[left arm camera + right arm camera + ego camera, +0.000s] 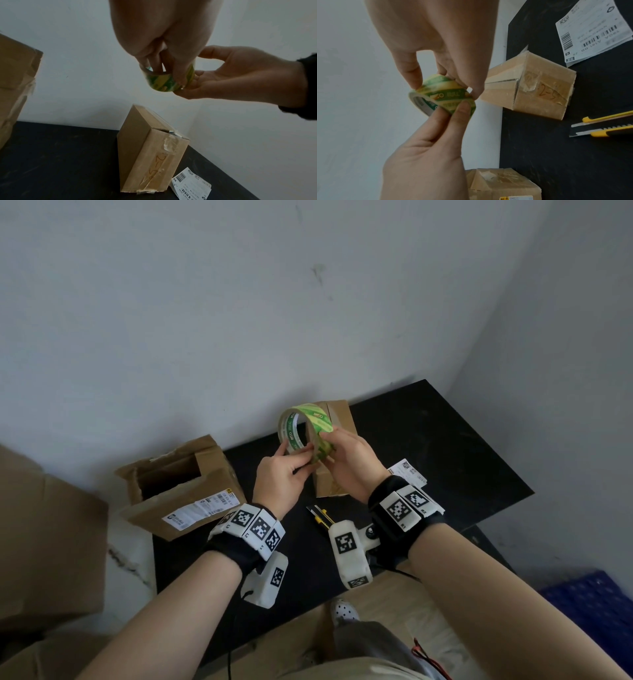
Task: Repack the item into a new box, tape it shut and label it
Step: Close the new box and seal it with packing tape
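Both hands hold a green-and-yellow printed tape roll in the air above the table. My left hand grips it from below, with fingers inside the core and thumb on the outer band. My right hand pinches the roll's outer surface with thumb and fingertips. Just behind and under the hands a small closed cardboard box stands on end, with old clear tape and orange handwriting on its side. A white shipping label lies on the table to the right of the box.
An opened brown box with a printed label lies at the table's left end. A yellow-and-black utility knife lies near the front. The black table meets the wall at the back. A large carton stands at far left.
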The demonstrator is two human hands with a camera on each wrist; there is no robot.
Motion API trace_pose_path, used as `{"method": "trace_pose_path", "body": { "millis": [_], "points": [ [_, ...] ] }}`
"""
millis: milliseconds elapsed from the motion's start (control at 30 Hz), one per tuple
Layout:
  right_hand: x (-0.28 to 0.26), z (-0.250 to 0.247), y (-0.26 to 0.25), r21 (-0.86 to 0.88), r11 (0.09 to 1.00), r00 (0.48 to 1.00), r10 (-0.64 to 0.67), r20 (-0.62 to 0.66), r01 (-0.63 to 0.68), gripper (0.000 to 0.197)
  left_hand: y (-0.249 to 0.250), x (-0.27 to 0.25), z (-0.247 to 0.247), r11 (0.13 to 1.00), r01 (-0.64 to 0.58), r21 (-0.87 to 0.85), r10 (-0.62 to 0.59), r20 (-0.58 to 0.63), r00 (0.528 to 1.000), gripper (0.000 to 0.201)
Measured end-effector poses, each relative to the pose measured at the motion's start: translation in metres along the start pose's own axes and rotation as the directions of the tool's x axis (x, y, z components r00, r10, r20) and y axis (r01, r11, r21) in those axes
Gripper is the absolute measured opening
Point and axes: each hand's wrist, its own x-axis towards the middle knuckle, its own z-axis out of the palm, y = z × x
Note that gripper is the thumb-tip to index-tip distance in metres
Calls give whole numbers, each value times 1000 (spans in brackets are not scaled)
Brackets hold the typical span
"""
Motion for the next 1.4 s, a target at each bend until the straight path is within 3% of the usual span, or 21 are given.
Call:
{"method": "trace_pose_path", "body": {
  "millis": [433,600,667,733,767,867,933,1067,1167,1267,1333,1400],
  "points": [
    [-5,0,-2,-33,999,1000,1,21,-1,33,4,-8,0,957,-201,210,199,30,980,20],
    [-4,-11,3,-46,999,998,-13,59,16,55,9,-3,-3,979,-141,147,137,40,990,12],
    [-3,-12,3,-185,981,998,-60,27,64,58,9,-2,-4,989,-78,124,71,61,996,15],
    [-3,-12,2,-438,885,983,-183,-11,160,63,7,0,-5,995,-17,103,9,76,997,18],
    [-3,-12,2,-579,789,969,-247,3,203,63,6,0,-6,996,-1,95,-7,81,997,18],
    [-4,-14,10,-873,365,890,-430,150,324,50,7,4,-7,998,22,67,-28,87,996,12],
    [-4,-16,15,-896,215,817,-530,227,389,40,7,5,-9,998,42,52,-47,101,994,11],
    [-3,-16,14,-917,27,700,-656,283,397,20,10,4,-13,993,46,104,-65,178,982,13],
    [-2,-16,14,-921,-178,696,-609,380,347,19,11,3,-15,985,52,162,-87,219,972,15],
    [0,-15,18,-928,-211,735,-567,372,307,7,12,1,-15,978,65,197,-121,287,950,15],
    [1,-15,17,-954,-115,784,-548,292,275,12,10,-2,-15,979,95,182,-149,311,939,16],
    [-2,-13,14,-975,-13,871,-448,203,221,17,7,-4,-15,979,123,164,-172,333,927,18]
  ]
}}
